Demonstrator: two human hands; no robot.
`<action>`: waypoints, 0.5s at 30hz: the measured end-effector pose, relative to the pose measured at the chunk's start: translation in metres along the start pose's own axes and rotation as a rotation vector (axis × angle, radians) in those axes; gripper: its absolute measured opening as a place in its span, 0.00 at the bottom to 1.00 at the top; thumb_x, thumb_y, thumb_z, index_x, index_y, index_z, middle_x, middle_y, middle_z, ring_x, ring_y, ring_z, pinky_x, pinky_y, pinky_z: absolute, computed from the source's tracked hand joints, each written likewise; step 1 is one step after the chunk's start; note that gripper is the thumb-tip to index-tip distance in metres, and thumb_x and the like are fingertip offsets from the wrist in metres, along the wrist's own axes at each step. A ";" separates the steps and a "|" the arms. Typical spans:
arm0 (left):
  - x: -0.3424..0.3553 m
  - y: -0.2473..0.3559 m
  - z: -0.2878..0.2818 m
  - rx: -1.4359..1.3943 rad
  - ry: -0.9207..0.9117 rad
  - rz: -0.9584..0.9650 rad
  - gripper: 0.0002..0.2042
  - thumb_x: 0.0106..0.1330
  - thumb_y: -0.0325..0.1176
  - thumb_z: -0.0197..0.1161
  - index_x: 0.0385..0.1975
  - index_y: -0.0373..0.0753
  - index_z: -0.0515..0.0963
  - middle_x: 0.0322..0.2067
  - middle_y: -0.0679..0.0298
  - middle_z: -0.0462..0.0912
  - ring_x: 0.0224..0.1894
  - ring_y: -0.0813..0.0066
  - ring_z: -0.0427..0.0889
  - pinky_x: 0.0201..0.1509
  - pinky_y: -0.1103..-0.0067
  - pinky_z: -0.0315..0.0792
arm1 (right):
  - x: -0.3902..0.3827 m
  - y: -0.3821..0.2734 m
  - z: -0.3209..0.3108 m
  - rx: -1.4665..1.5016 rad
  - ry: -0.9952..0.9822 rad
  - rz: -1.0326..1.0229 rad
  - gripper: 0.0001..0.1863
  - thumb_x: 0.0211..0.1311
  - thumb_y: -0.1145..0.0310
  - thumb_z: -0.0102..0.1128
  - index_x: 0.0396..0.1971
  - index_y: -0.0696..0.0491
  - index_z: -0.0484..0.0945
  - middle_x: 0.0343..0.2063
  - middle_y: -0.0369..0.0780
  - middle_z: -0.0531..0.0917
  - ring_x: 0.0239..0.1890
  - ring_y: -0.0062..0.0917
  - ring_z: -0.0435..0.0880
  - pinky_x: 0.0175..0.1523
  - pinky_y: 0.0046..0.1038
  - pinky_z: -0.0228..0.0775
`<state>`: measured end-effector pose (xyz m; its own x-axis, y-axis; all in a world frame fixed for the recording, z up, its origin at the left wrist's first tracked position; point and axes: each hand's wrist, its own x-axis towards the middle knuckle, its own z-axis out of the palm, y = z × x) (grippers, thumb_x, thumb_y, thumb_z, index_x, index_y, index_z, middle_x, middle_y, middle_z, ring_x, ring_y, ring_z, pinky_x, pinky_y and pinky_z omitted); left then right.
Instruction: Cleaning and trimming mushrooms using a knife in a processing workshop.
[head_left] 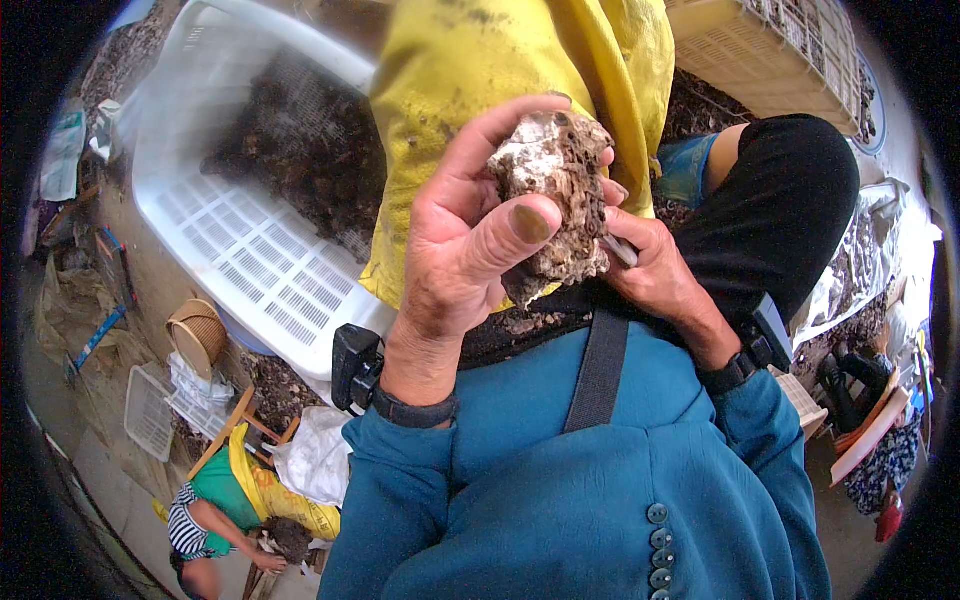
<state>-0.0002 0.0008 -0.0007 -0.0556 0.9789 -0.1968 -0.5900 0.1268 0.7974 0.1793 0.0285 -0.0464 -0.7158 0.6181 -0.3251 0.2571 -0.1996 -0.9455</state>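
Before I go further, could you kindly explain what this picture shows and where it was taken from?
No machine here: these are a person's bare hands, with black straps on the wrists. A fisheye camera on that person's head looks down, so straight edges bend. The left hand holds a rough brown-and-white lump; the right hand, beside it, holds a small greyish thing, mostly hidden. Beyond is a yellow cloth, with a white crate of dark clumps to its left. Another person appears at lower left.

No text is readable; marks on the yellow sack (315,512) toward seven o'clock are too small.
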 end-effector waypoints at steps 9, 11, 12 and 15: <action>0.000 0.000 0.000 -0.016 -0.005 -0.007 0.37 0.54 0.51 0.62 0.57 0.31 0.58 0.45 0.43 0.73 0.43 0.56 0.79 0.45 0.69 0.76 | -0.001 -0.003 -0.001 0.007 -0.023 0.045 0.21 0.53 0.81 0.54 0.50 0.52 0.73 0.44 0.40 0.79 0.46 0.18 0.75 0.48 0.20 0.67; 0.000 0.000 0.000 -0.026 -0.010 -0.010 0.37 0.54 0.51 0.63 0.57 0.31 0.58 0.45 0.43 0.73 0.43 0.56 0.79 0.45 0.69 0.76 | -0.001 -0.001 -0.001 0.017 -0.012 0.034 0.21 0.53 0.81 0.54 0.50 0.52 0.73 0.44 0.40 0.79 0.46 0.18 0.75 0.48 0.20 0.67; 0.000 -0.001 0.000 -0.032 -0.011 -0.009 0.37 0.54 0.50 0.63 0.57 0.31 0.58 0.45 0.43 0.73 0.43 0.56 0.79 0.45 0.69 0.76 | -0.001 0.001 -0.001 0.015 -0.004 0.008 0.21 0.53 0.81 0.55 0.50 0.52 0.73 0.44 0.39 0.79 0.46 0.18 0.75 0.48 0.20 0.67; 0.000 0.000 0.000 -0.035 -0.010 -0.006 0.37 0.54 0.50 0.63 0.57 0.31 0.58 0.45 0.43 0.73 0.43 0.56 0.79 0.45 0.70 0.76 | -0.001 0.001 -0.001 0.010 -0.006 -0.003 0.21 0.53 0.81 0.55 0.50 0.52 0.73 0.44 0.39 0.79 0.46 0.17 0.75 0.47 0.19 0.67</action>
<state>-0.0002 0.0004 -0.0013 -0.0436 0.9797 -0.1955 -0.6183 0.1273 0.7756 0.1809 0.0280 -0.0470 -0.7204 0.6141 -0.3223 0.2482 -0.2056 -0.9466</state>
